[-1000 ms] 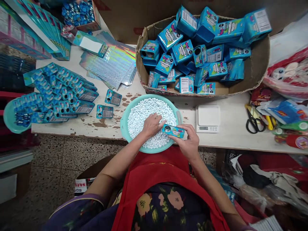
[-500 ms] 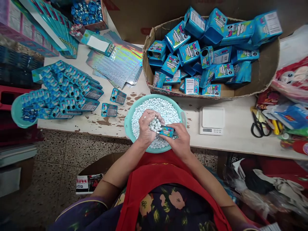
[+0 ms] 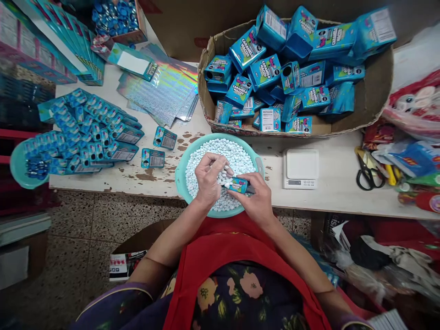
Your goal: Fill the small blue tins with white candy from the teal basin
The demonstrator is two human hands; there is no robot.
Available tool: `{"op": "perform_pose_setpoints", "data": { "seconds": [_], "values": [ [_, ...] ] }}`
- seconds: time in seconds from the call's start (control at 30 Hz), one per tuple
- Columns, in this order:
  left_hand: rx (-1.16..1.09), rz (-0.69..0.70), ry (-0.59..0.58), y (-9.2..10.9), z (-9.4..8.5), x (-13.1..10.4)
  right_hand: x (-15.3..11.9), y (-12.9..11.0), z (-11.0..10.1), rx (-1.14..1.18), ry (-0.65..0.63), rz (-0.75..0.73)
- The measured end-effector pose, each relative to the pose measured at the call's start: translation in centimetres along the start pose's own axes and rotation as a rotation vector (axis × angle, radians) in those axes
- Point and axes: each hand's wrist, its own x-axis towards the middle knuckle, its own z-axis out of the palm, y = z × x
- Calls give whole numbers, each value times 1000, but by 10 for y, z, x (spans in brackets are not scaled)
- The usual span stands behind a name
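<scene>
A turquoise plastic basin (image 3: 181, 183) holds a mass of small white candies (image 3: 237, 153). Over it, my right hand (image 3: 257, 195) grips a small blue candy box (image 3: 238, 184) lying sideways, its printed front facing up and one end toward my left hand. My left hand (image 3: 209, 178) is curled around some white candies (image 3: 224, 175), right against that end of the box. Several candies sit at the box's end; its opening is hard to make out. Left of the basin lie two small blue boxes (image 3: 153, 158) on the worn white table (image 3: 165, 183).
Many small boxes (image 3: 89, 133) stand grouped at the left beside a small turquoise bowl (image 3: 20, 172). A cardboard tray (image 3: 323, 130) of larger blue boxes is behind the basin. Holographic sheets (image 3: 165, 87) lie at the back. At right are a white scale (image 3: 301, 168) and scissors (image 3: 369, 174).
Fewer candies show in my left hand, and its fingers have closed more over them. The box stays in my right hand. The whole view has shifted slightly.
</scene>
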Motion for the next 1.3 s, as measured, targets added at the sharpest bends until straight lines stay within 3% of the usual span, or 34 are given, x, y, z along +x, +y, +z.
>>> {"op": "perform_pose_setpoints", "data": {
  "seconds": [0.2,0.9,1.0,1.17,1.3],
  "values": [
    [47,36,38,-1,2,2,2,-2,-5,10,20,-19],
    [25,-33,-22,-3,10,-4,2,4,0,68,37,24],
    [-24,-85,-57,2,10,-5,1,9,0,116,21,38],
    [-106,-77,41,20,7,1,-1,17,-7,222,40,74],
    [-105,-117,50,21,9,4,0,20,-5,300,41,130]
  ]
}}
